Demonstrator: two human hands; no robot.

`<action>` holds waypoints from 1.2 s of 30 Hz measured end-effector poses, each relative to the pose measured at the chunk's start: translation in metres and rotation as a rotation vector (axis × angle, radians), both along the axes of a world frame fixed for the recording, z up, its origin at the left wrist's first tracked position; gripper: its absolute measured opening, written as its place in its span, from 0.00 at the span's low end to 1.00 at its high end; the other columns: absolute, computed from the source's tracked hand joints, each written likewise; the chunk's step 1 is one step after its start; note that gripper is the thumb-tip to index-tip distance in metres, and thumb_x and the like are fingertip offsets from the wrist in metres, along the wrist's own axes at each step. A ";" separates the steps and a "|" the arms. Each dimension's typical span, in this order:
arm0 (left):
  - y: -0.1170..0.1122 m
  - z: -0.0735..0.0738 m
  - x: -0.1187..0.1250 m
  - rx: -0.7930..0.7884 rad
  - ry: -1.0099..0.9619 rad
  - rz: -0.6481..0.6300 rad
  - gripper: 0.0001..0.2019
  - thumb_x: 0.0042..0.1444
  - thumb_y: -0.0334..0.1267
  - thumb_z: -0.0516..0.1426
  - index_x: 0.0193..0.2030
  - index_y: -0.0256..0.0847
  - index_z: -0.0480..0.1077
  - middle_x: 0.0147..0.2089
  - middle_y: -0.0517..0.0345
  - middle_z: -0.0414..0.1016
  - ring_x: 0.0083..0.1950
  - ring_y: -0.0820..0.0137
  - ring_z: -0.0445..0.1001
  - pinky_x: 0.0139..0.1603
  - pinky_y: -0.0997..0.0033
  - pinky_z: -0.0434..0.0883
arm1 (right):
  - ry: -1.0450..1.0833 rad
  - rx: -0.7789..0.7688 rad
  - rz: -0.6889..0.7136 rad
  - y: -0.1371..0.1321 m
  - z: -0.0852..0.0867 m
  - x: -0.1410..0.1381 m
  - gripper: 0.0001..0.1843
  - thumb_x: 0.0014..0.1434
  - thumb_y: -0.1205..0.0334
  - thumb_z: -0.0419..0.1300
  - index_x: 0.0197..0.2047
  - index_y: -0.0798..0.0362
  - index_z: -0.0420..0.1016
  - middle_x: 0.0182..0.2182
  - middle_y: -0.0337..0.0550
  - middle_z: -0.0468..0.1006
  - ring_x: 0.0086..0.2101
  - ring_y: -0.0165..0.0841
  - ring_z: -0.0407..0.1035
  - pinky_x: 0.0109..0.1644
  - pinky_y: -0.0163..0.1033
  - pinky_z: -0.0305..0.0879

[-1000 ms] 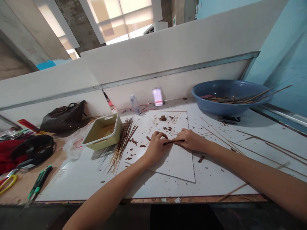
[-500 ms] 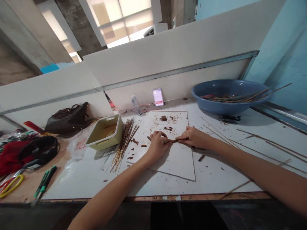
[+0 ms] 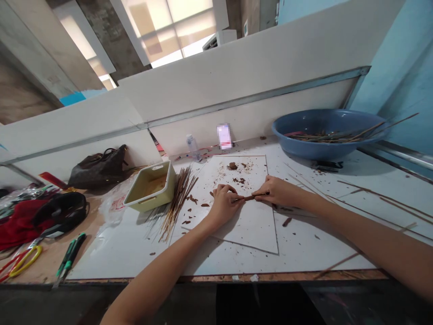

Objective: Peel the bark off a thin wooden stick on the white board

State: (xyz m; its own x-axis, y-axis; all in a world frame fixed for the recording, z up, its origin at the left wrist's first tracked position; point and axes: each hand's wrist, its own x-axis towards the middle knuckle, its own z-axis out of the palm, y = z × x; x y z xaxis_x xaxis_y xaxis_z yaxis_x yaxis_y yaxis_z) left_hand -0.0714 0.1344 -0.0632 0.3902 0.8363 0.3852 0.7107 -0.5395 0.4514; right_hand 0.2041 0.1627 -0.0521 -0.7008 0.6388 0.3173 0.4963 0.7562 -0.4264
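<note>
You sit at a big white table [image 3: 304, 253] with a low white wall behind it. At the far right of the table is a large blue bowl [image 3: 324, 151], and long thin sticks lie in it and poke out over its rim. More long sticks [image 3: 382, 198] lie flat on the table in front of the bowl.

A flat white board [image 3: 250, 230] lies in the middle of the table, right in front of you. To the left, near the wall, lies a dark brown bag [image 3: 98, 170]. Closer to the board sits a yellow tray [image 3: 142, 205]. A bunch of thin sticks [image 3: 177, 198] lies between the tray and the board, touching the tray's side.

Both your hands rest on the white board, close together. Your left hand [image 3: 223, 205] is curled up, and its fingertips pinch the left end of a short brown stick [image 3: 249, 197]. Your right hand [image 3: 277, 192] pinches the right end of the same stick between thumb and fingers. The brown stick lies low over the board, straight across between your two hands.

Just past your hands, small brown crumbs [image 3: 238, 180] are scattered on the board. A little brown lump [image 3: 232, 165] sits near the board's far edge. A small clear bottle [image 3: 192, 146] stands by the wall.
</note>
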 end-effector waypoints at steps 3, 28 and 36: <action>-0.001 0.001 0.000 -0.004 0.009 -0.004 0.04 0.64 0.44 0.71 0.44 0.54 0.89 0.47 0.50 0.81 0.57 0.51 0.69 0.59 0.43 0.66 | 0.004 0.004 -0.014 -0.002 0.000 -0.002 0.23 0.75 0.41 0.57 0.46 0.42 0.91 0.27 0.43 0.87 0.28 0.36 0.71 0.48 0.46 0.65; -0.009 0.011 -0.010 -0.027 -0.003 0.049 0.05 0.67 0.42 0.68 0.43 0.54 0.89 0.50 0.51 0.81 0.60 0.51 0.69 0.62 0.44 0.66 | 0.001 0.068 0.043 -0.008 -0.006 -0.014 0.25 0.81 0.48 0.51 0.46 0.47 0.88 0.27 0.42 0.85 0.26 0.34 0.70 0.51 0.48 0.63; -0.010 0.011 -0.012 -0.031 0.007 0.035 0.03 0.65 0.41 0.69 0.42 0.53 0.89 0.50 0.50 0.81 0.60 0.50 0.69 0.62 0.43 0.66 | 0.093 0.014 -0.045 -0.006 -0.005 -0.006 0.21 0.75 0.44 0.58 0.47 0.45 0.91 0.36 0.46 0.90 0.32 0.39 0.73 0.46 0.47 0.65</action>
State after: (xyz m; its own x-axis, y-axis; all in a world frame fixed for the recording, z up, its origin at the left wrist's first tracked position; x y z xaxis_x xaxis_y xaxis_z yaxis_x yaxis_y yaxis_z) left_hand -0.0836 0.1248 -0.0520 0.3631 0.8609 0.3563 0.7322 -0.5001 0.4624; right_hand 0.1976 0.1564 -0.0568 -0.6387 0.6641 0.3887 0.4884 0.7402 -0.4621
